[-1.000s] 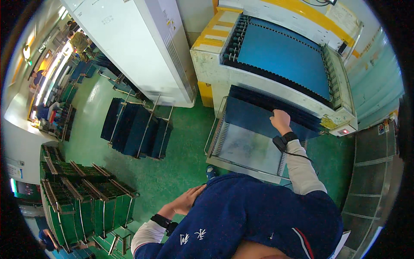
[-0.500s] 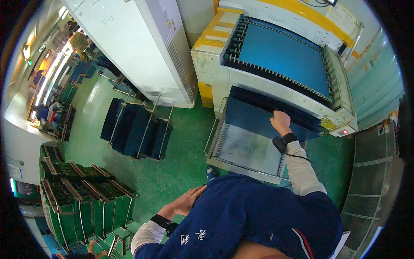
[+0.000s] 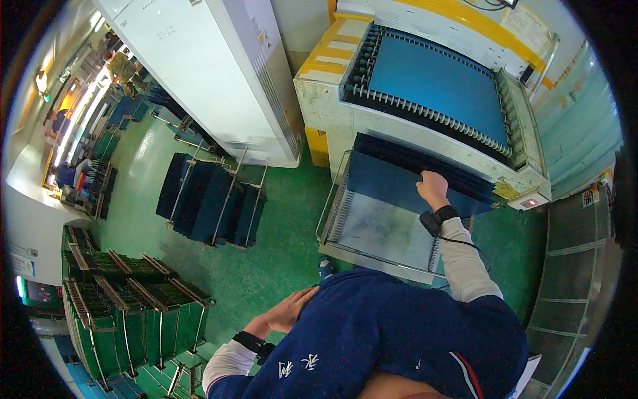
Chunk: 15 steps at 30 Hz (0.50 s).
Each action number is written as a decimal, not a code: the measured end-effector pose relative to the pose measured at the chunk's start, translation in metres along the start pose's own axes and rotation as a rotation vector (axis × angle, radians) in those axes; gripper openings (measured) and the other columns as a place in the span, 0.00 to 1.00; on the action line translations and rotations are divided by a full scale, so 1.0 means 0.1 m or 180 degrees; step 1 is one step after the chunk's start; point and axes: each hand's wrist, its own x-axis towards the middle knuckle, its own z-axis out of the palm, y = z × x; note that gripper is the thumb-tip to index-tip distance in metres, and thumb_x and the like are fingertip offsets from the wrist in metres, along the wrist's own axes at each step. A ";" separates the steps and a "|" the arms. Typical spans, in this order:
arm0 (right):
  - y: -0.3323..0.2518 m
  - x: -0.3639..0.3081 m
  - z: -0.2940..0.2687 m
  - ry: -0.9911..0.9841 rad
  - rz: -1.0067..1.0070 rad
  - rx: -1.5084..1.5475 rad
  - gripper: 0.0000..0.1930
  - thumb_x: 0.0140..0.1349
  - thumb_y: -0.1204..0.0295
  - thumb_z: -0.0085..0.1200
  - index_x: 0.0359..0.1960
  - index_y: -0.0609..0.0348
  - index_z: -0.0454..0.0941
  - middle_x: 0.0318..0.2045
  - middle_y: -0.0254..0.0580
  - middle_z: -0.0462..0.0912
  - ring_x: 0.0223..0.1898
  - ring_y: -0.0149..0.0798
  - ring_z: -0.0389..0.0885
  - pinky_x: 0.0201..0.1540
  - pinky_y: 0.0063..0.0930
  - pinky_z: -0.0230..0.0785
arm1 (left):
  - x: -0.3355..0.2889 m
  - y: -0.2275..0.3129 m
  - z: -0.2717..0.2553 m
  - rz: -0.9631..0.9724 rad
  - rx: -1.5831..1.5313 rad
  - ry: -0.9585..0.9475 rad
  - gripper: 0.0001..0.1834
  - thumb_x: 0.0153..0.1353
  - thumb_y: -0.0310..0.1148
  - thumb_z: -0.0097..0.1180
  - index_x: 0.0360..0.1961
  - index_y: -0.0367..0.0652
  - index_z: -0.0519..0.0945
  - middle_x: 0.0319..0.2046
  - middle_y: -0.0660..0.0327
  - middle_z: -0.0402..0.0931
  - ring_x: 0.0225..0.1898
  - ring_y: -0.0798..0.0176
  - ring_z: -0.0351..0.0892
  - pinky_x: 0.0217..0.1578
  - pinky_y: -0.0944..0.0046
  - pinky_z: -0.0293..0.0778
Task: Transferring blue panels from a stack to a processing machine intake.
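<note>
My right hand [image 3: 433,188] is closed at the upper edge of the front dark blue panel [image 3: 379,179], its fingers curled over that edge. This panel leans with several like it in a wheeled metal rack [image 3: 325,229] with toothed side strips. A pale, cloudy flat surface [image 3: 379,223] shows in the near part of the rack. Against the side of my navy jacket [image 3: 399,319] lies my left hand [image 3: 289,310], fingers stretched out and holding nothing.
Beyond the rack stands a roller machine [image 3: 325,103] with a blue panel [image 3: 435,80] on its rollers. A white cabinet [image 3: 206,73] rises to its left. Racks of dark panels [image 3: 206,199] and green boards [image 3: 133,312] stand leftward; a metal-framed partition [image 3: 571,266] is at right.
Both my hands keep their places. Another person's hand and dark sleeve at the lower left edge have gone out of view.
</note>
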 end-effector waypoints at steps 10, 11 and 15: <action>0.03 0.00 0.05 0.0125 -0.0031 0.0073 0.16 0.55 0.62 0.66 0.43 0.54 0.86 0.38 0.48 0.88 0.44 0.52 0.86 0.46 0.46 0.77 | 0.01 0.01 0.00 -0.0010 0.0025 -0.0053 0.57 0.50 0.40 0.68 0.77 0.42 0.48 0.72 0.45 0.55 0.72 0.41 0.58 0.72 0.50 0.57; 0.03 0.00 0.05 0.0144 -0.0056 0.0083 0.16 0.55 0.62 0.66 0.43 0.54 0.86 0.38 0.48 0.87 0.44 0.52 0.86 0.46 0.46 0.77 | 0.01 0.01 -0.01 0.0004 0.0024 -0.0066 0.57 0.50 0.40 0.68 0.77 0.42 0.48 0.72 0.45 0.55 0.72 0.41 0.58 0.72 0.50 0.57; 0.03 0.01 0.06 0.0152 -0.0078 0.0078 0.15 0.54 0.63 0.66 0.41 0.55 0.85 0.37 0.49 0.87 0.43 0.53 0.86 0.45 0.47 0.77 | 0.02 -0.01 0.02 -0.0025 0.0008 -0.0051 0.58 0.50 0.40 0.68 0.77 0.42 0.47 0.72 0.44 0.55 0.71 0.41 0.58 0.72 0.50 0.57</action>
